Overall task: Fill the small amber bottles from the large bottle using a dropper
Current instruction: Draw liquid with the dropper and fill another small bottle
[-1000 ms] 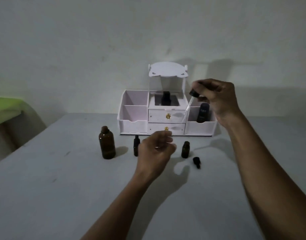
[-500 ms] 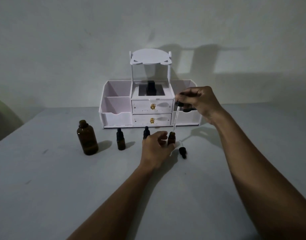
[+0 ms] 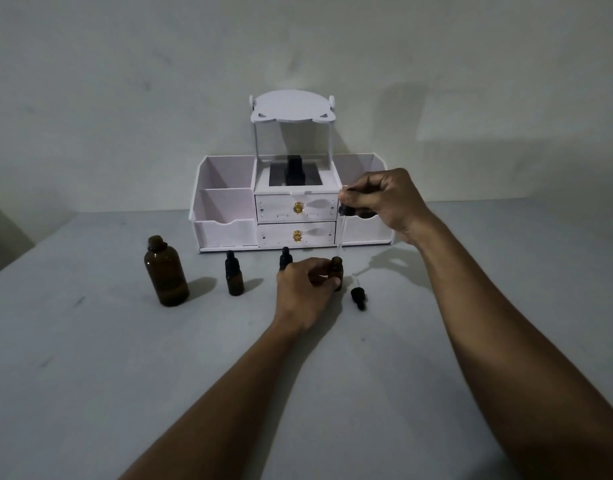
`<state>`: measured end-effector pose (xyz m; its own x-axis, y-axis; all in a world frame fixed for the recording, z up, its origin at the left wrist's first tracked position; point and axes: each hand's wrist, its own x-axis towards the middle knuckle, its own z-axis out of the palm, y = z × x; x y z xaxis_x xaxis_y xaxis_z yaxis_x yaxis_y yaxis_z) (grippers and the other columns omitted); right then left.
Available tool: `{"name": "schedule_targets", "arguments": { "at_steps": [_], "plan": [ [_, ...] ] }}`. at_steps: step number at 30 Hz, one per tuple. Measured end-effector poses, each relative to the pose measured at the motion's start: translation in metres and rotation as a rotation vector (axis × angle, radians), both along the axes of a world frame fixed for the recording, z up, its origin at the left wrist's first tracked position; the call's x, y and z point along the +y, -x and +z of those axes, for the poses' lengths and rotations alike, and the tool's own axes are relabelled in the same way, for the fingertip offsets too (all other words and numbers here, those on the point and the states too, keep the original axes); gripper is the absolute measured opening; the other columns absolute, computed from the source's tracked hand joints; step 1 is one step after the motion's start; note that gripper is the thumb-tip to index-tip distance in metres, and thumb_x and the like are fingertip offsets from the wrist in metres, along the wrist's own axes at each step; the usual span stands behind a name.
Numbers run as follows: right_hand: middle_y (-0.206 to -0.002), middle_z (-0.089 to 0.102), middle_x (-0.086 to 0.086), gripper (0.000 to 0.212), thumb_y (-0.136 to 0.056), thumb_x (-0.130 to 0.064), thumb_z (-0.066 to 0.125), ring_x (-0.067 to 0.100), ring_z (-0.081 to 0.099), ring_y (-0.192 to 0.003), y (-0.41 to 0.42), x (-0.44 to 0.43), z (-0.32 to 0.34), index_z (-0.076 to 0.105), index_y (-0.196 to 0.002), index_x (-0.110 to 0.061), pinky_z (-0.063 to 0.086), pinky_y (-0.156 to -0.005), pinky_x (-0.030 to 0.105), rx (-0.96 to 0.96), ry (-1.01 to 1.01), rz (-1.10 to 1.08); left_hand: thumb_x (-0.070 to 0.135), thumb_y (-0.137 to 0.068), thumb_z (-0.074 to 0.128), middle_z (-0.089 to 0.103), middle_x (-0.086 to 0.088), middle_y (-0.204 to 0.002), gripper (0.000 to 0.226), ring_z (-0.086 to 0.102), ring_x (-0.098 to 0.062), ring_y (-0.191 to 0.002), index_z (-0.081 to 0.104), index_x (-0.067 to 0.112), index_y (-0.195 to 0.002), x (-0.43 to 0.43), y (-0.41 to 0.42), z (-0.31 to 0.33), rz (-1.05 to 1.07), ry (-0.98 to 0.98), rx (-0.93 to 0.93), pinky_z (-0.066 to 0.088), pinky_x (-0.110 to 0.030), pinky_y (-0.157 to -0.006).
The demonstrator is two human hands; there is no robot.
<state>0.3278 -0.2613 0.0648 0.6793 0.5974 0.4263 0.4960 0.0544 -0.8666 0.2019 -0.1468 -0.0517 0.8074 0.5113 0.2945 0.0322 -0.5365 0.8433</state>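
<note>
The large amber bottle [image 3: 166, 271] stands uncapped at the left of the table. To its right are two capped small amber bottles, one [image 3: 234, 278] in the open and one [image 3: 285, 258] partly behind my left hand [image 3: 307, 289]. That hand grips an open small amber bottle [image 3: 337, 270] standing on the table. My right hand [image 3: 384, 199] pinches the black bulb of a dropper [image 3: 341, 230], whose glass tube points down with its tip just above the open bottle's mouth. A loose dropper cap [image 3: 357, 295] lies to the right of that bottle.
A white desktop organizer [image 3: 229, 230] with two drawers and side bins stands against the wall behind the bottles. A dark bottle [image 3: 295, 171] sits on its centre shelf. The grey table [image 3: 90, 375] spreads toward me.
My left hand has moved forward and closed on the open small bottle. My right hand has come down, bringing the dropper tip from high above to just over the bottle's mouth.
</note>
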Motion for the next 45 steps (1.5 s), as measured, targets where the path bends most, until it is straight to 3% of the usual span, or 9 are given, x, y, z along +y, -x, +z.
{"name": "schedule_targets", "arguments": {
  "at_steps": [11,17,22,24,29,35,39,42,45],
  "plan": [
    [-0.060,0.072,-0.004,0.012,-0.081,0.001,0.075,0.010,0.071,-0.058,-0.003,-0.001,-0.002,0.071,-0.089,0.010,0.052,-0.056,0.014,-0.004,-0.010,-0.002,0.014,-0.084,0.075,0.074,0.005,-0.107,0.034,0.064,0.004,-0.085,0.071,0.015,-0.118,0.001,-0.002,-0.002,0.004,0.006,-0.005,0.041,0.003,-0.071],
    [-0.071,0.076,0.001,0.019,-0.079,-0.008,0.080,0.019,0.074,-0.068,-0.003,-0.001,-0.002,0.075,-0.092,0.004,0.057,-0.062,0.025,-0.013,0.006,-0.033,0.019,-0.084,0.077,0.073,0.001,-0.115,0.045,0.066,-0.001,-0.093,0.066,0.015,-0.127,-0.002,0.003,-0.002,0.009,0.028,0.004,0.044,-0.002,-0.079],
    [-0.083,0.076,0.014,0.015,-0.077,-0.017,0.082,0.036,0.072,-0.078,0.003,-0.005,0.008,0.078,-0.088,-0.008,0.058,-0.076,0.054,-0.026,-0.062,-0.106,0.027,-0.083,0.078,0.067,0.003,-0.122,0.053,0.062,0.000,-0.090,0.060,0.021,-0.133,-0.001,0.021,0.005,-0.014,0.031,0.027,0.047,-0.007,-0.071],
    [-0.081,0.076,0.010,0.011,-0.076,-0.019,0.083,0.038,0.071,-0.077,0.007,-0.003,0.013,0.078,-0.084,-0.014,0.060,-0.078,0.051,-0.056,-0.114,-0.110,0.031,-0.084,0.077,0.068,0.006,-0.118,0.049,0.064,0.000,-0.089,0.061,0.023,-0.130,0.005,0.036,0.013,-0.021,-0.001,0.013,0.050,-0.007,-0.070],
    [-0.077,0.076,-0.007,0.008,-0.080,-0.016,0.079,0.014,0.072,-0.074,0.032,0.012,0.030,0.076,-0.085,-0.021,0.059,-0.067,0.028,-0.094,-0.221,-0.027,0.029,-0.085,0.076,0.070,0.012,-0.106,0.040,0.069,0.000,-0.084,0.065,0.026,-0.123,0.043,0.095,0.042,0.068,-0.039,-0.136,0.056,-0.013,-0.070],
    [-0.076,0.077,-0.005,0.010,-0.080,-0.012,0.078,0.016,0.074,-0.076,0.072,0.062,0.040,0.075,-0.088,-0.017,0.059,-0.069,0.027,-0.037,-0.342,0.062,0.015,-0.082,0.077,0.073,0.012,-0.087,0.028,0.069,-0.005,-0.073,0.072,0.022,-0.109,0.122,0.155,0.051,0.378,-0.041,-0.331,0.055,-0.017,-0.062],
    [-0.079,0.078,0.002,0.011,-0.082,-0.010,0.077,0.021,0.076,-0.079,0.097,0.102,0.038,0.075,-0.093,-0.013,0.061,-0.073,0.032,0.042,-0.373,0.119,0.019,-0.077,0.083,0.071,0.009,-0.099,0.042,0.068,-0.002,-0.081,0.068,0.027,-0.116,0.168,0.166,0.037,0.435,0.020,-0.264,0.053,-0.014,-0.067],
    [-0.085,0.077,0.010,0.014,-0.082,-0.008,0.077,0.026,0.076,-0.083,0.112,0.129,0.036,0.074,-0.096,-0.009,0.061,-0.076,0.034,0.079,-0.390,0.146,0.017,-0.074,0.085,0.069,0.005,-0.111,0.059,0.068,-0.007,-0.095,0.062,0.026,-0.127,0.185,0.163,0.023,0.328,0.132,-0.155,0.056,-0.026,-0.079],
    [-0.088,0.077,0.012,0.016,-0.082,-0.007,0.077,0.026,0.076,-0.084,0.123,0.149,0.034,0.074,-0.098,-0.007,0.061,-0.077,0.034,0.111,-0.389,0.169,0.010,-0.073,0.084,0.069,0.003,-0.114,0.061,0.068,-0.005,-0.099,0.062,0.026,-0.127,0.187,0.158,0.011,0.182,0.206,-0.098,0.053,-0.018,-0.077]
  ]
}}
